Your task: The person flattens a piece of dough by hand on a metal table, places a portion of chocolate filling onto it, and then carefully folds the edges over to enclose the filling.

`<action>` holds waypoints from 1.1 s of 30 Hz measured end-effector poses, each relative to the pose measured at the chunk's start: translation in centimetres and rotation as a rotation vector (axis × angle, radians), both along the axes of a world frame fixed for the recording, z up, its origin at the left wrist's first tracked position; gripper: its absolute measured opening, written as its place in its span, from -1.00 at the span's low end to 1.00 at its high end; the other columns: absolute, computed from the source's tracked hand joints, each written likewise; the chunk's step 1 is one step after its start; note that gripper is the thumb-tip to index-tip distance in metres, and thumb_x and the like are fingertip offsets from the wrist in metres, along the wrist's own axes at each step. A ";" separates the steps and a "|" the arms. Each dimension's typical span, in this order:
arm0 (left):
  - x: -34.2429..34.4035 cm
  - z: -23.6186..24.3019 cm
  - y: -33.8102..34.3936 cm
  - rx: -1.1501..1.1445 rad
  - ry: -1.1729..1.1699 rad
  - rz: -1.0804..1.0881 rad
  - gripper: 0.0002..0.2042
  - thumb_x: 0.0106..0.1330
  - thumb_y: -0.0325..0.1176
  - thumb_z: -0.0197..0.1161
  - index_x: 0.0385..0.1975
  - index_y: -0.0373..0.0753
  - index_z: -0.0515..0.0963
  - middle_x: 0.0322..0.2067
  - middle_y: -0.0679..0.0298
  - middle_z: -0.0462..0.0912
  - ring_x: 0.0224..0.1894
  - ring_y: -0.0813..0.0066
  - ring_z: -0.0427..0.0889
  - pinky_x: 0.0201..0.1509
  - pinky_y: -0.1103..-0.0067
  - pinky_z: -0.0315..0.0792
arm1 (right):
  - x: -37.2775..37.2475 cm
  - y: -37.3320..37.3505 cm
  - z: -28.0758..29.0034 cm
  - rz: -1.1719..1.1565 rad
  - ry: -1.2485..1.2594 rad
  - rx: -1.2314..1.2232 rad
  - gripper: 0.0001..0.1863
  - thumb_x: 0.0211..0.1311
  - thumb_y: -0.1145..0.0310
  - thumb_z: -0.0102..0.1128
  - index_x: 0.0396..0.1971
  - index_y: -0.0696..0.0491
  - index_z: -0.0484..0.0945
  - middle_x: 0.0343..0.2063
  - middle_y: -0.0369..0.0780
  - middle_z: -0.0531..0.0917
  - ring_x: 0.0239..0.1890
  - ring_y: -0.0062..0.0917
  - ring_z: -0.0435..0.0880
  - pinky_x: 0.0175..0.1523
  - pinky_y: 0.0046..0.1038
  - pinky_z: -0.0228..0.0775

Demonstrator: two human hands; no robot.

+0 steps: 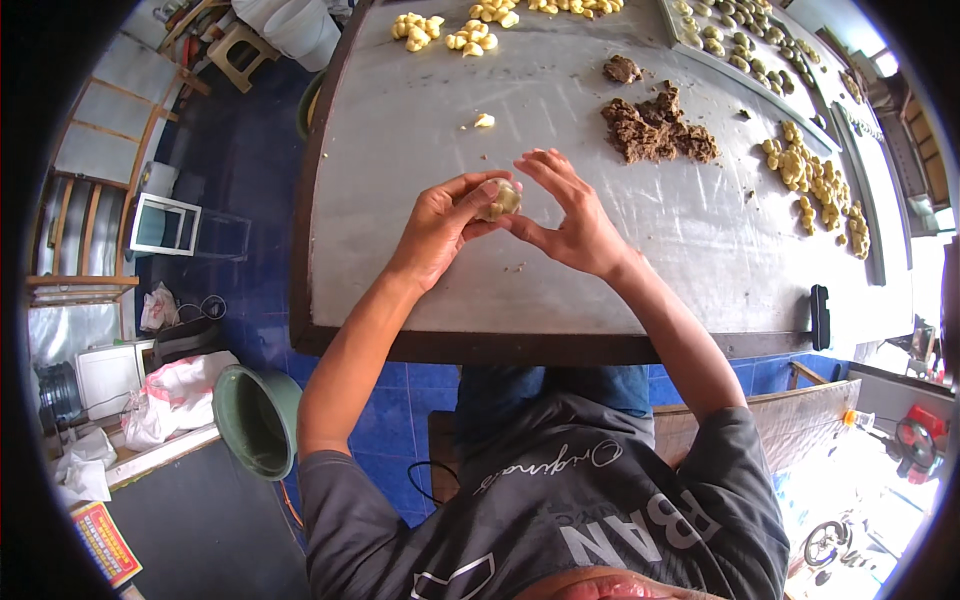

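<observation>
My left hand [438, 228] holds a small pale dough ball [503, 203] with a brownish tint between thumb and fingers, above the near part of the metal-topped table [400, 300]. Beside it is my right hand [580, 222], fingers spread and raised, its thumb close to the ball's lower right side; whether it touches cannot be made out. A little farther off lies a small yellow dough scrap [484, 121]. To the right of that sits a crumbly brown mass of filling [650, 130], with a smaller brown lump [622, 69] behind it.
Yellow dough pieces [470, 38] lie in clusters along the far edge, with more dough pieces [815, 180] at the right. A tray [700, 55] carries rows of greenish balls. A black object [820, 317] rests at the near right edge. A green tub [258, 420] stands on the floor at left.
</observation>
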State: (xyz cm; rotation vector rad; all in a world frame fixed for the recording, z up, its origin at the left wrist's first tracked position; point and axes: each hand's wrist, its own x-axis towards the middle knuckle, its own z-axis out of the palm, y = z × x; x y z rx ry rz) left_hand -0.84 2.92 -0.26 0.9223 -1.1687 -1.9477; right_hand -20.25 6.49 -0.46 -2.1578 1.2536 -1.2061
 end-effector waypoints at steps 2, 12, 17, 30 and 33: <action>0.0 0.0 0.0 -0.057 -0.037 -0.020 -0.69 0.41 -0.26 0.12 0.05 -0.30 0.52 -0.14 0.25 0.66 -0.16 0.62 0.65 -0.01 0.59 0.57 | 0.4 -0.1 -0.3 0.011 -0.069 0.107 -0.35 0.08 0.25 0.38 0.13 0.21 0.36 0.08 0.01 0.47 0.18 -0.13 0.43 0.36 -0.15 0.12; -0.7 0.2 0.2 -0.125 0.043 -0.110 -0.63 0.40 -0.34 0.11 0.15 -0.36 0.42 -0.03 0.17 0.61 -0.05 0.50 0.64 0.14 0.53 0.51 | 0.1 -0.9 -3.0 0.090 -0.645 0.410 -0.32 0.15 0.39 0.31 0.25 0.15 0.21 0.23 -0.09 0.34 0.33 -0.25 0.26 0.35 -0.28 0.16; -0.1 0.0 -0.1 -0.010 0.101 -0.110 -0.62 0.37 -0.39 0.14 0.15 -0.37 0.41 -0.03 0.16 0.61 -0.02 0.44 0.63 0.11 0.55 0.53 | -1.0 -0.8 -1.0 0.092 -0.781 0.562 -0.31 0.19 0.34 0.28 0.27 0.14 0.19 0.23 -0.09 0.32 0.36 -0.29 0.22 0.39 -0.28 0.12; -0.1 0.4 0.2 0.002 0.142 -0.122 -0.44 0.26 -0.49 0.27 0.26 -0.28 0.24 -0.18 0.23 0.65 -0.13 0.45 0.66 -0.02 0.48 0.58 | 0.2 -0.3 -0.5 0.174 0.160 -0.059 -0.43 0.01 0.38 0.38 0.08 0.16 0.44 -0.03 -0.09 0.59 0.24 -0.18 0.37 0.44 -0.03 -0.06; -0.6 1.0 0.3 0.069 0.211 -0.146 -0.37 0.23 -0.46 0.33 0.30 -0.25 0.19 -0.18 0.27 0.66 -0.14 0.48 0.66 -0.01 0.46 0.58 | -0.2 -0.3 -0.5 0.157 0.085 -0.036 -0.42 0.02 0.37 0.37 0.09 0.16 0.42 -0.03 -0.10 0.59 0.24 -0.17 0.38 0.44 -0.04 -0.07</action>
